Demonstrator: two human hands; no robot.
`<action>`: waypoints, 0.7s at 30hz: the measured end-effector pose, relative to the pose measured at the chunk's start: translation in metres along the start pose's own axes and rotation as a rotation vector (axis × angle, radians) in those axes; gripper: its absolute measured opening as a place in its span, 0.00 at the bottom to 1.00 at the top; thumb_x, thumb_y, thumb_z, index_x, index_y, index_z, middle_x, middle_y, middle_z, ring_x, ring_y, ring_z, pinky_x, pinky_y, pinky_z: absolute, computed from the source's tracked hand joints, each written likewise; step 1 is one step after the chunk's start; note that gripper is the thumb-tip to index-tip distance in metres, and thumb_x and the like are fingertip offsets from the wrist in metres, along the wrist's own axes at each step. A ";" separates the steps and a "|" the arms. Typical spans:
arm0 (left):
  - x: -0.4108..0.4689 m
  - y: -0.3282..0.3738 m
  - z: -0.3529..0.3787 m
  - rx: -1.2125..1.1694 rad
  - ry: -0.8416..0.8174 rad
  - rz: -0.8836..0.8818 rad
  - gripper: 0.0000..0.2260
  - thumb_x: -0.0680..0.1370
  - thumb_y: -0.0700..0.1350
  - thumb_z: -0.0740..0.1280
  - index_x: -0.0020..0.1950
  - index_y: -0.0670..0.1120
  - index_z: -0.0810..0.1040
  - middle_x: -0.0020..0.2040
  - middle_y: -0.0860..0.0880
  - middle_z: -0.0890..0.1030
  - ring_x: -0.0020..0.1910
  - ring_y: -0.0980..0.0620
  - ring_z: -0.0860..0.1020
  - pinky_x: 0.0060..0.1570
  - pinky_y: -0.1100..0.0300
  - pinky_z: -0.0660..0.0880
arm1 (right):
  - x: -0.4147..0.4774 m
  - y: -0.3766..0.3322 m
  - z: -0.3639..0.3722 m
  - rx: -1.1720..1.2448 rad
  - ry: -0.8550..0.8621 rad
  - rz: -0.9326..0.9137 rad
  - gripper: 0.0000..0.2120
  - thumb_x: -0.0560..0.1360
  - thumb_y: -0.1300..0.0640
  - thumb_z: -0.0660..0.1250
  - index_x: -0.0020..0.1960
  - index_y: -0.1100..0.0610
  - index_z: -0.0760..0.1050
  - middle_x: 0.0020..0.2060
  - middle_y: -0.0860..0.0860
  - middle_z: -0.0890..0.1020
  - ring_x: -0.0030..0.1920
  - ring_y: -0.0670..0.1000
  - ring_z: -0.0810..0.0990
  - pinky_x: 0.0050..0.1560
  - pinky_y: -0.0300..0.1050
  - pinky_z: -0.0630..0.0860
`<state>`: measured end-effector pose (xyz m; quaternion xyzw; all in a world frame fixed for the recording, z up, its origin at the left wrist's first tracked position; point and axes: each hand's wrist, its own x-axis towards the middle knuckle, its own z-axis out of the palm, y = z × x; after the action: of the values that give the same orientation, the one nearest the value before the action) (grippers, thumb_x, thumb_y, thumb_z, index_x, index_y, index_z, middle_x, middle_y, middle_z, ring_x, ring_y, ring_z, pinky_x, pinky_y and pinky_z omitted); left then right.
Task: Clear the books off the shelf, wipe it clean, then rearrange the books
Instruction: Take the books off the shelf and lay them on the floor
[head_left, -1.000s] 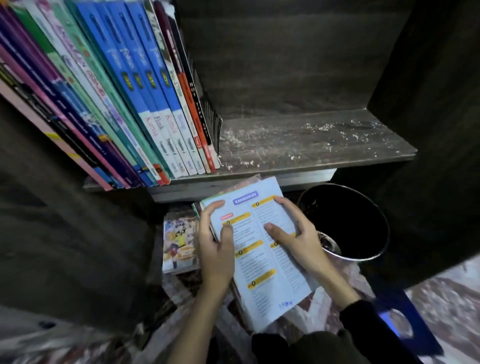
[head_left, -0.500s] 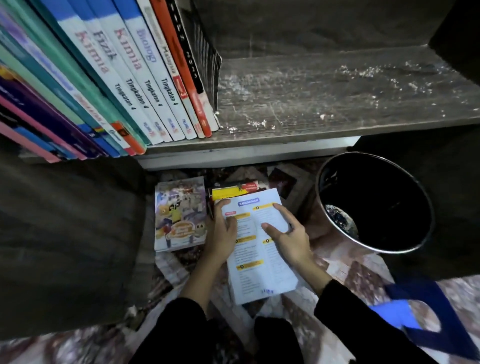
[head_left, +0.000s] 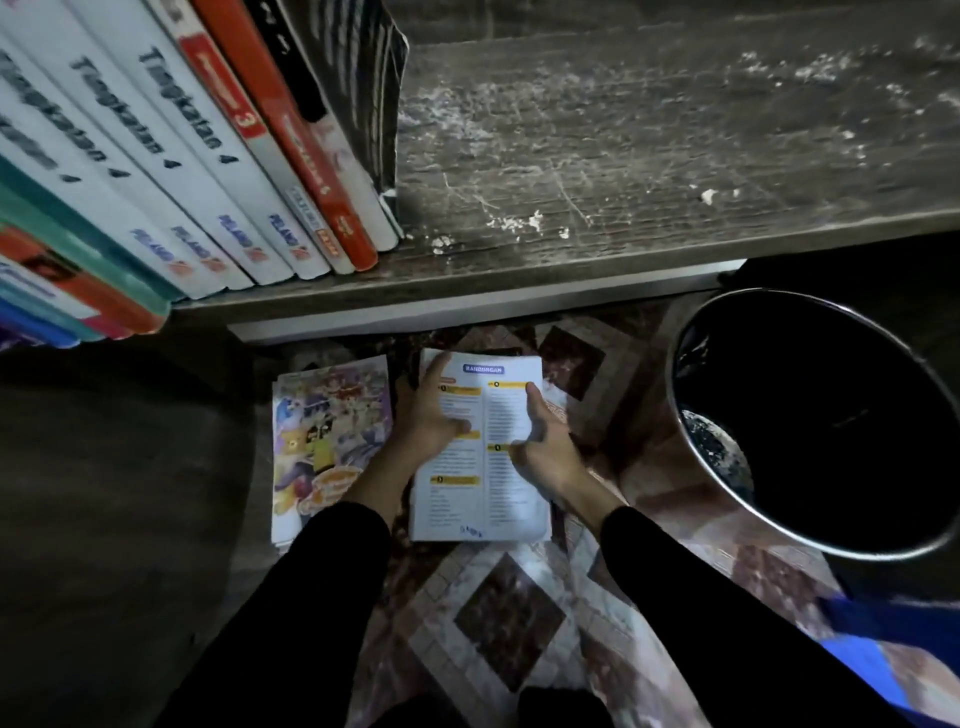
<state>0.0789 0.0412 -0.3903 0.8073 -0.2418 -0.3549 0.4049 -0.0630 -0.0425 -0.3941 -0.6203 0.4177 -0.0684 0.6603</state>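
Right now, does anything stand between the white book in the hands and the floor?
Nothing visible does. The left hand and right hand hold the white book low over the floor, beside the colourful book; the black bin stands apart to the right. Whether another book lies beneath is hidden.

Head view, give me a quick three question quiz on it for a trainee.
1. True or false: the shelf is bare from end to end.
2. What stands on the floor to the right of the white book? A) bin B) chair C) ladder
3. Fill in: the left hand and right hand both hold the white ____.
Key: 1 false; 2 A; 3 book.
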 end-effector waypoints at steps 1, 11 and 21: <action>0.006 -0.004 0.000 0.003 0.027 -0.005 0.43 0.66 0.28 0.74 0.76 0.45 0.57 0.69 0.39 0.67 0.67 0.41 0.69 0.61 0.53 0.71 | 0.008 0.004 0.002 -0.029 0.001 -0.019 0.42 0.70 0.76 0.63 0.78 0.53 0.52 0.63 0.43 0.72 0.61 0.46 0.73 0.62 0.50 0.74; 0.022 -0.021 0.001 0.348 0.091 -0.118 0.36 0.75 0.40 0.70 0.77 0.47 0.54 0.75 0.42 0.57 0.71 0.42 0.63 0.66 0.51 0.67 | 0.027 -0.001 0.014 -0.406 0.128 -0.005 0.28 0.73 0.70 0.61 0.72 0.56 0.66 0.62 0.58 0.76 0.62 0.58 0.74 0.61 0.45 0.70; -0.041 0.019 0.011 0.909 -0.068 -0.053 0.18 0.81 0.45 0.59 0.70 0.45 0.68 0.69 0.44 0.67 0.65 0.43 0.70 0.59 0.52 0.73 | -0.007 -0.033 0.004 -1.047 -0.060 0.073 0.18 0.75 0.58 0.64 0.64 0.61 0.72 0.62 0.60 0.72 0.64 0.61 0.72 0.60 0.51 0.73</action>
<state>0.0422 0.0534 -0.3638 0.8968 -0.3654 -0.2495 -0.0079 -0.0511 -0.0422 -0.3622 -0.8539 0.3984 0.1904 0.2754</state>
